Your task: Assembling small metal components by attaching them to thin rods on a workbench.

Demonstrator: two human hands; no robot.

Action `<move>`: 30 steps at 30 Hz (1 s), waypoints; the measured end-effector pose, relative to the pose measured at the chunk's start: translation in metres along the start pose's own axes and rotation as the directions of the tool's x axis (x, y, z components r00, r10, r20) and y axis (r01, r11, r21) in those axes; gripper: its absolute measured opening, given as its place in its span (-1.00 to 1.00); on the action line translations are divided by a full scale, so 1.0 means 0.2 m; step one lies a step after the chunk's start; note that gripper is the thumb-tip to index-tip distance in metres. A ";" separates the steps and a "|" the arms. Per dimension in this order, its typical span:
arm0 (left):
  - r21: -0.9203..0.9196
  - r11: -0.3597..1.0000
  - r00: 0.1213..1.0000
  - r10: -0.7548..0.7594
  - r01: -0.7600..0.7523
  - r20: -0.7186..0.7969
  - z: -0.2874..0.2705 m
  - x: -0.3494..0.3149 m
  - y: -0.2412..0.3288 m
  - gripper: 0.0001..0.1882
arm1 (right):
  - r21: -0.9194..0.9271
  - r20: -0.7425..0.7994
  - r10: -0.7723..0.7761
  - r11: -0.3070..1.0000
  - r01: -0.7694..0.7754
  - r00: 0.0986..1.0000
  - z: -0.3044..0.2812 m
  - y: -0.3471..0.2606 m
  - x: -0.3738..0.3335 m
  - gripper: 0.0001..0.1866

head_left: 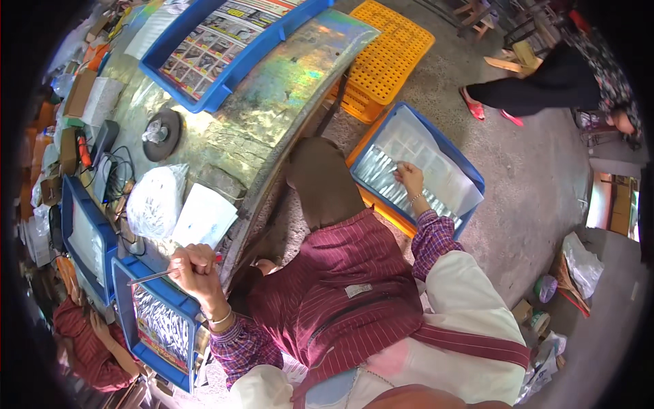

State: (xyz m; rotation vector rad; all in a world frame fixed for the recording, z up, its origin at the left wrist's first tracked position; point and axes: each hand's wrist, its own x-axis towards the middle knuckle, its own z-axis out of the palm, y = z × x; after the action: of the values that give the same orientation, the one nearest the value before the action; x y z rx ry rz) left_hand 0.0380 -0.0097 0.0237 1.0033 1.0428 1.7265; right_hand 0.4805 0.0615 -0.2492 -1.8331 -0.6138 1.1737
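Note:
My left hand (196, 271) is closed around a thin metal rod (151, 277) with a red end, above the near edge of a blue tray (121, 286). That tray holds a pile of small silvery metal pieces (163, 320) on printed paper. On my right, my right hand (410, 178) is over another blue tray (470, 178), its fingertips pinched together among silvery pieces (375, 169) laid in rows on a pale sheet (415, 140). What those fingertips hold, if anything, is too small to make out.
A worktable (252, 129) carries a blue tray lined with printed paper (225, 102), a dark disc (169, 136), a plastic bag (158, 201) and white paper (204, 215). Yellow crates (388, 41) stand beyond. Other people are at the lower left (88, 341) and upper right (558, 82).

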 end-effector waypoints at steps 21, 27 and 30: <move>0.962 0.154 0.961 0.124 0.225 -0.245 -0.58 -0.12 0.51 -0.79 | 0.143 0.369 -0.131 0.986 0.083 0.920 0.20 -0.64 -0.40 -0.72; 0.975 0.051 0.971 0.094 0.217 -0.221 -1.01 -0.39 0.42 -0.57 | 0.119 0.500 -0.306 0.951 0.285 0.810 0.45 -0.85 -0.74 -0.80; 0.942 0.128 0.950 -0.069 0.311 -0.304 -1.04 -0.41 0.35 -0.60 | 0.129 0.610 -0.484 0.842 0.524 0.628 0.53 -0.93 -0.87 -0.80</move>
State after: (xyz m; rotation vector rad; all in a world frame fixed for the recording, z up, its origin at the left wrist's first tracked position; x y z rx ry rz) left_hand -0.1464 -0.1538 0.0045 1.3539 2.5029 0.6684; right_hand 0.3171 0.0673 -0.0285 -1.1353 -1.4601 1.3531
